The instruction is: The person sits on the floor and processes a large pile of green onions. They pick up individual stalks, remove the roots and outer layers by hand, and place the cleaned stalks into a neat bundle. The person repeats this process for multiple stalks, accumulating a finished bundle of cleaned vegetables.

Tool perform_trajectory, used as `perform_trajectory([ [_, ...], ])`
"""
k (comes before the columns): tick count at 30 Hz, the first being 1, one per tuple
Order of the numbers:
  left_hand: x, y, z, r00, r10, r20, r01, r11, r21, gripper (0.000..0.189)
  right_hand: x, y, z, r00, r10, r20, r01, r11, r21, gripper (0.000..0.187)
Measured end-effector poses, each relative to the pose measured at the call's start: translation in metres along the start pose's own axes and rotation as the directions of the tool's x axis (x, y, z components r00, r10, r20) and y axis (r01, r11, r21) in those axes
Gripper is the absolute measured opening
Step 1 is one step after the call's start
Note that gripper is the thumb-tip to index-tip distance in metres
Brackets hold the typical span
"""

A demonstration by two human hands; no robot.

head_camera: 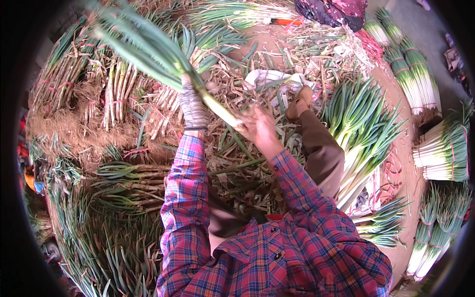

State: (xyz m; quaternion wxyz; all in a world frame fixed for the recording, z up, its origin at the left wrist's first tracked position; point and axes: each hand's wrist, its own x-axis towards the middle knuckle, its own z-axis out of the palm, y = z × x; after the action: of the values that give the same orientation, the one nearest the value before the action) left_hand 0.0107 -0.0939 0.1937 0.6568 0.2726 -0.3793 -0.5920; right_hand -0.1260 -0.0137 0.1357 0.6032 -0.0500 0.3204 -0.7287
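My left hand [193,102], in a grey knitted glove, is closed around a large green onion [219,107] where its leaves begin. The stalk slants from the upper left to the lower right, and its leaves are blurred. At the root end is my bare right hand [259,124], also blurred; its fingers touch or nearly touch the white base, and whether they grip it I cannot tell. Below both hands lies a heap of dry husks and leaves [237,163]. To the right, white-stemmed green onions [356,156] lie in a pile beside my leg.
Untrimmed onion bundles with brown roots [118,92] lie at the left, more stalks [141,185] nearer me. Tied clean bundles [415,78] line the right edge. A white plastic sheet [259,77] lies among the husks near my shoe [302,100]. Pink ties [389,174] lie at the right.
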Motion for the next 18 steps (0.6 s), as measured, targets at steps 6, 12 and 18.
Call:
perform_trajectory([
  [6,0.042,0.036,-0.054,0.958,0.13,-0.257,-0.161,0.982,-0.103,0.059,-0.063,-0.049,-0.09,0.754,-0.283,0.593,0.56,-0.196,-0.805,0.019],
  [12,0.073,0.076,-0.121,0.924,0.055,-0.379,-0.168,0.947,-0.273,0.068,-0.114,-0.106,-0.14,0.843,0.11,0.526,0.487,-0.573,-0.66,0.021],
  [18,0.053,0.054,-0.094,0.982,-0.01,-0.191,-0.08,0.885,-0.458,0.075,-0.051,-0.071,-0.016,0.582,0.024,0.813,0.808,-0.132,-0.574,0.027],
])
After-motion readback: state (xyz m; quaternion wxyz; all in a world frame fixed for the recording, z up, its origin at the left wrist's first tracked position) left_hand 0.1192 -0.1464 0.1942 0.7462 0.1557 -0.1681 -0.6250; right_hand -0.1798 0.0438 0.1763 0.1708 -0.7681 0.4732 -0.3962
